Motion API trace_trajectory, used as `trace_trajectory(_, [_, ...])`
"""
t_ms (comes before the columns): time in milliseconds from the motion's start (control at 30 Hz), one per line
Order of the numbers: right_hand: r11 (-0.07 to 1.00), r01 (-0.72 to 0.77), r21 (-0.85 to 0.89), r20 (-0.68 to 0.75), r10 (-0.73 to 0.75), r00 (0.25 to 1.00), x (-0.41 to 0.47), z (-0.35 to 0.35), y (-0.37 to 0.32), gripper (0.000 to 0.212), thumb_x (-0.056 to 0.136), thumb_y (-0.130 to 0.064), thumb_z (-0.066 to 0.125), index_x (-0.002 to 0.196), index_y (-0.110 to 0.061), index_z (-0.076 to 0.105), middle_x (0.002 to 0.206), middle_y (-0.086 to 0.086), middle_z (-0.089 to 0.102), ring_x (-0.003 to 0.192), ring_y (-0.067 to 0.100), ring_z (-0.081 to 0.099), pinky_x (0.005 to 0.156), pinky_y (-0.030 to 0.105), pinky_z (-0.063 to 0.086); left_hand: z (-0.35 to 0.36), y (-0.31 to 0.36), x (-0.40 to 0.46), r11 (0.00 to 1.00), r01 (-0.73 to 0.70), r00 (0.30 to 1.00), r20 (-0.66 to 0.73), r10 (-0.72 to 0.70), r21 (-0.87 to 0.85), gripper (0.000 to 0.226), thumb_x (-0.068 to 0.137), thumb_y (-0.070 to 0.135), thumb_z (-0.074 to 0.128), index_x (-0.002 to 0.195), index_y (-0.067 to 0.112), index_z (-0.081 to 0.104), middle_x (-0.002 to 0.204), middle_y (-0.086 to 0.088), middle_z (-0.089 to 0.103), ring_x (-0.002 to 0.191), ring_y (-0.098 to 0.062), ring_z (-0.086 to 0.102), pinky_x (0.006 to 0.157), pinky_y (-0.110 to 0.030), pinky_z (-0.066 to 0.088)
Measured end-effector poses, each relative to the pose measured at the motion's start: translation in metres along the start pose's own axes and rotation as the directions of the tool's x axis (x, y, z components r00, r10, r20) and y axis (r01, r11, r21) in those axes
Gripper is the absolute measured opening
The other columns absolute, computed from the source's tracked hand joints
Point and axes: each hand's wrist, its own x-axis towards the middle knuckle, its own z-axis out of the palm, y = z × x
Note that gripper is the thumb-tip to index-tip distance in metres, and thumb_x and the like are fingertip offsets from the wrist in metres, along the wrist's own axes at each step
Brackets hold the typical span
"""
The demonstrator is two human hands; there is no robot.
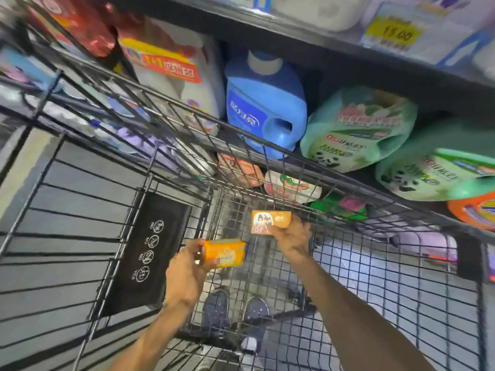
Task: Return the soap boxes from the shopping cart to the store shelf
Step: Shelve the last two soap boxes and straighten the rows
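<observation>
Both my arms reach down into the black wire shopping cart [267, 153]. My left hand [187, 271] grips a yellow-orange soap box [224, 253] by its left end, held level over the cart's floor. Farther in and to the right, my right hand [293, 238] holds an orange soap box [269, 222] with a picture on its face, close to the cart's far wall. The store shelf [348, 65] rises just beyond that wall, stocked with detergent. No other soap boxes show in the cart.
On the shelf stand a white detergent jug [174, 76], a blue jug [265, 103] and green refill pouches [359, 129]. Smaller packets [292, 187] lie on a lower shelf behind the wire. A black child-seat flap [152, 250] hangs at the cart's left. My shoes [235, 311] show through the mesh.
</observation>
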Motion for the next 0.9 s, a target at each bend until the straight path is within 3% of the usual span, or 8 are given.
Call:
trace_trajectory(100, [0.969, 0.061, 0.239, -0.099, -0.038, 0.994, -0.003, -0.006, 0.013, 0.049, 0.069, -0.032, 0.087, 0.106, -0.008, 0.068, 0.096, 0.007, 0.074, 0.093, 0.026, 0.069, 0.085, 0.042, 0.054, -0.009, 0.005, -0.005, 0.999, 0.001, 1.0, -0.02, -0.002, -0.045, 0.035, 0.081, 0.0, 0.078, 0.109, 0.015, 0.064, 0.094, -0.001, 0.073, 0.082, -0.01, 0.069, 0.065, -0.005, 0.048])
trace_trajectory(200, [0.929, 0.122, 0.35, -0.068, -0.105, 0.992, -0.026, -0.03, 0.012, 0.038, 0.072, -0.004, 0.084, 0.104, -0.004, 0.063, 0.086, 0.005, 0.071, 0.078, 0.006, 0.069, 0.07, 0.027, 0.053, -0.021, 0.014, -0.009, 0.995, 0.023, 0.999, -0.038, -0.026, -0.095, 0.04, 0.078, 0.01, 0.084, 0.112, 0.02, 0.065, 0.091, 0.008, 0.074, 0.079, 0.0, 0.069, 0.072, -0.009, 0.052])
trace_trajectory(300, [0.932, 0.113, 0.345, 0.039, -0.135, 0.99, -0.056, -0.057, 0.013, 0.034, 0.078, -0.007, 0.081, 0.101, -0.021, 0.061, 0.082, -0.011, 0.065, 0.073, -0.006, 0.062, 0.067, 0.011, 0.046, -0.036, 0.024, -0.01, 0.993, -0.025, 1.0, -0.008, 0.024, -0.119, 0.042, 0.075, 0.021, 0.088, 0.111, 0.024, 0.066, 0.086, 0.013, 0.075, 0.078, 0.009, 0.069, 0.075, -0.01, 0.052])
trace_trajectory(400, [0.912, 0.153, 0.381, 0.048, -0.185, 0.982, -0.079, -0.091, 0.018, 0.035, 0.075, -0.004, 0.082, 0.093, -0.028, 0.064, 0.076, -0.012, 0.069, 0.075, 0.004, 0.067, 0.072, 0.025, 0.054, -0.049, 0.043, -0.019, 0.983, -0.086, 0.995, 0.035, 0.093, -0.161, 0.037, 0.077, 0.01, 0.085, 0.108, 0.017, 0.068, 0.086, 0.011, 0.075, 0.076, 0.003, 0.07, 0.073, -0.008, 0.052])
trace_trajectory(533, [0.887, 0.164, 0.433, 0.023, -0.193, 0.981, -0.134, -0.161, 0.015, 0.036, 0.077, -0.019, 0.082, 0.101, -0.041, 0.064, 0.072, -0.02, 0.068, 0.071, -0.009, 0.064, 0.069, 0.014, 0.049, -0.076, 0.075, -0.043, 0.959, -0.2, 0.973, 0.07, 0.218, -0.202, 0.042, 0.072, 0.01, 0.087, 0.107, 0.024, 0.069, 0.089, 0.004, 0.078, 0.086, -0.019, 0.074, 0.088, -0.049, 0.058])
trace_trajectory(633, [0.855, 0.206, 0.477, -0.062, -0.201, 0.978, -0.193, -0.223, 0.01, 0.04, 0.078, -0.032, 0.081, 0.111, -0.04, 0.061, 0.105, -0.008, 0.068, 0.095, 0.011, 0.063, 0.09, 0.034, 0.052, -0.103, 0.115, -0.075, 0.915, -0.308, 0.938, 0.076, 0.338, -0.261, 0.043, 0.063, 0.037, 0.093, 0.099, 0.031, 0.069, 0.091, -0.005, 0.077, 0.087, -0.025, 0.072, 0.088, -0.054, 0.057])
trace_trajectory(733, [0.815, 0.268, 0.513, -0.189, -0.197, 0.962, -0.252, -0.287, 0.023, 0.068, 0.049, -0.05, 0.092, 0.108, -0.026, 0.067, 0.104, 0.016, 0.071, 0.088, 0.021, 0.065, 0.088, 0.046, 0.053, -0.122, 0.17, -0.114, 0.865, -0.426, 0.88, 0.098, 0.464, -0.266, 0.051, 0.061, 0.051, 0.089, 0.106, 0.036, 0.069, 0.094, 0.002, 0.076, 0.091, -0.021, 0.072, 0.087, -0.043, 0.058])
trace_trajectory(900, [0.755, 0.358, 0.549, -0.374, -0.161, 0.914, -0.362, -0.396, 0.027, 0.047, 0.073, 0.01, 0.077, 0.115, -0.004, 0.062, 0.099, 0.017, 0.068, 0.073, 0.003, 0.069, 0.067, 0.016, 0.054, -0.14, 0.291, -0.203, 0.765, -0.578, 0.757, 0.163, 0.633, -0.285, 0.047, 0.073, 0.003, 0.086, 0.116, 0.007, 0.066, 0.089, 0.0, 0.076, 0.074, -0.005, 0.071, 0.067, -0.008, 0.051])
